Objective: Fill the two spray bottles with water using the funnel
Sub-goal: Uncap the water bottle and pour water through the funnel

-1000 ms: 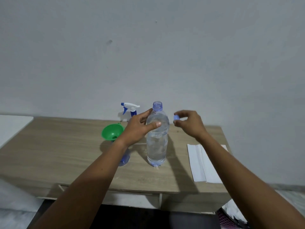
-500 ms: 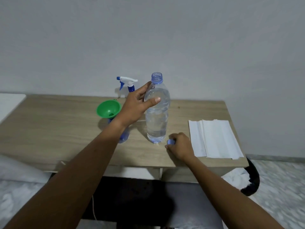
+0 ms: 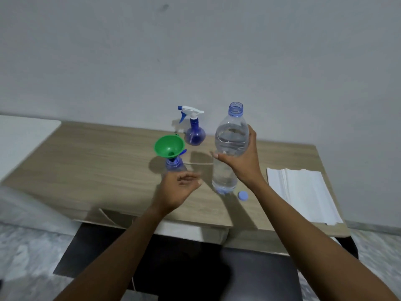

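Now our right hand (image 3: 244, 161) grips the uncapped water bottle (image 3: 230, 148) for pouring; our left hand (image 3: 178, 190), loosely open, probably steadies the funnel (image 3: 169, 146).

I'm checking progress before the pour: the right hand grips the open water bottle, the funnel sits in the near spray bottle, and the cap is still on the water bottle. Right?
Not quite. The head view shows the cap lying on the table beside the water bottle, whose neck is open. The rest holds: right hand grips it, funnel sits in the near spray bottle.

Nothing here carries writing I can read. The clear water bottle (image 3: 230, 153) has no label, the spray bottle (image 3: 193, 132) and green funnel (image 3: 169, 146) are plain, and the blue cap (image 3: 242, 195) shows no marking.
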Motion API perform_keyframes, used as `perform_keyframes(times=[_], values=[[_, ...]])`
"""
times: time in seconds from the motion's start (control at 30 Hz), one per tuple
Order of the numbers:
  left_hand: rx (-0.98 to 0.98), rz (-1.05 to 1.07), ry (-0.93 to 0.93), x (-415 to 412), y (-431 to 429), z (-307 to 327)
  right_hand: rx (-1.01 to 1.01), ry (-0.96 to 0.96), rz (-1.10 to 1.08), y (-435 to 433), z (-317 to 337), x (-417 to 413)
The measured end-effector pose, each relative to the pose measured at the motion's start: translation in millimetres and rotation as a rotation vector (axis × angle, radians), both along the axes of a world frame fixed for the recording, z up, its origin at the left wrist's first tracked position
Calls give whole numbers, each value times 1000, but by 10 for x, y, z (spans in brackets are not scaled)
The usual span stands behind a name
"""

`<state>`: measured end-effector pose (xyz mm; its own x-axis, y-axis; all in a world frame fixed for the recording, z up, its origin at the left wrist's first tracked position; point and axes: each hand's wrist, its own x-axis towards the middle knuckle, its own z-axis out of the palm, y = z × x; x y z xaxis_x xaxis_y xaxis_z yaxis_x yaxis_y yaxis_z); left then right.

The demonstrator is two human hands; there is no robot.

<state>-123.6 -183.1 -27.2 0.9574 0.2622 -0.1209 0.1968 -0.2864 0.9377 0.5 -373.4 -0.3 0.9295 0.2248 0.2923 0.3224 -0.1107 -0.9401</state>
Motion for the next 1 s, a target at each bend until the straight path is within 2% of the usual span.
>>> perform_keyframes(times=[0.13, 0.27, 0.53, 0.73, 0.9, 1.0], values=[[191, 129, 51, -194, 455, -321, 20, -17, -137, 167, -20, -96], [234, 253, 45, -122, 764, -318, 23, -48, -210, 296, 1, -210], [99, 32, -10, 194, 865, -106, -52, -58, -254, 406, 84, -392], [64, -13, -43, 248, 901, -127, -221, -71, -156, 358, 313, -476], [97, -4, -70, 283, 908, -153, -484, -85, -66, 337, 450, -535], [106, 0, -64, 308, 926, -215, -577, -66, -35, 319, 464, -545]])
